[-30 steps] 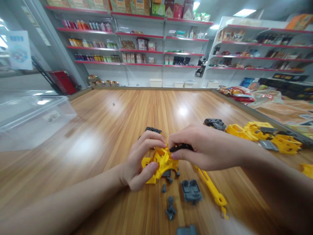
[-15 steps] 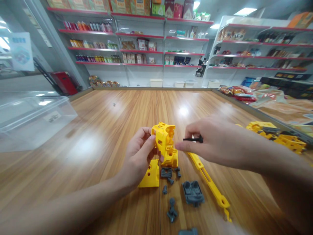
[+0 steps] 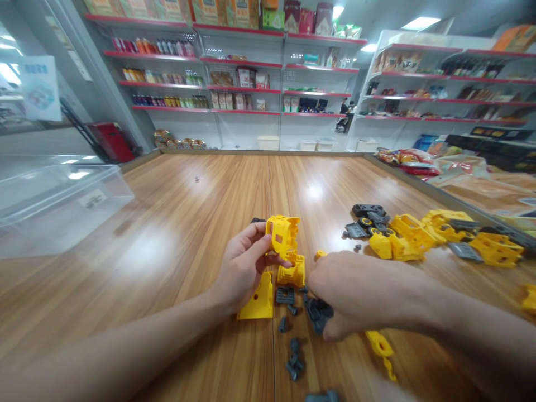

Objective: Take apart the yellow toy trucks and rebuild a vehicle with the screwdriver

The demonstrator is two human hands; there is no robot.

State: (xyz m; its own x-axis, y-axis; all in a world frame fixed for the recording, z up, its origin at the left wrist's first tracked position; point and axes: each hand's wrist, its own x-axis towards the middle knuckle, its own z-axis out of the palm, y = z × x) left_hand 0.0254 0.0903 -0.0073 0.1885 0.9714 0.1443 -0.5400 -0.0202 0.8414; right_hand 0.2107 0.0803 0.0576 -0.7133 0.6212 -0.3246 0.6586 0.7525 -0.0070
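My left hand [image 3: 245, 268] pinches a yellow toy-vehicle cab [image 3: 281, 234] with window openings, holding it above the table. Just below the cab lies another yellow part [image 3: 292, 272], with a yellow plate [image 3: 257, 301] beside it under my left wrist. My right hand [image 3: 347, 290] reaches down, thumb and fingers closed around a dark grey double-seat part [image 3: 318, 314], which they partly cover. Beneath that hand runs a long yellow arm with a hook [image 3: 380, 346], its middle hidden. Small grey pegs [image 3: 283, 324] and a grey slotted plate [image 3: 285, 295] lie between the hands.
More yellow vehicle parts [image 3: 412, 237] and dark grey track and wheel parts [image 3: 368, 215] are heaped at the right. A grey jointed part [image 3: 294, 360] lies near the front. A clear plastic bin [image 3: 62, 206] stands at the left; stocked shelves [image 3: 243, 64] line the back.
My right hand has moved down and toward me, from beside the cab onto the grey seat part. The black piece it held is out of sight. The cab has shifted slightly down, right.
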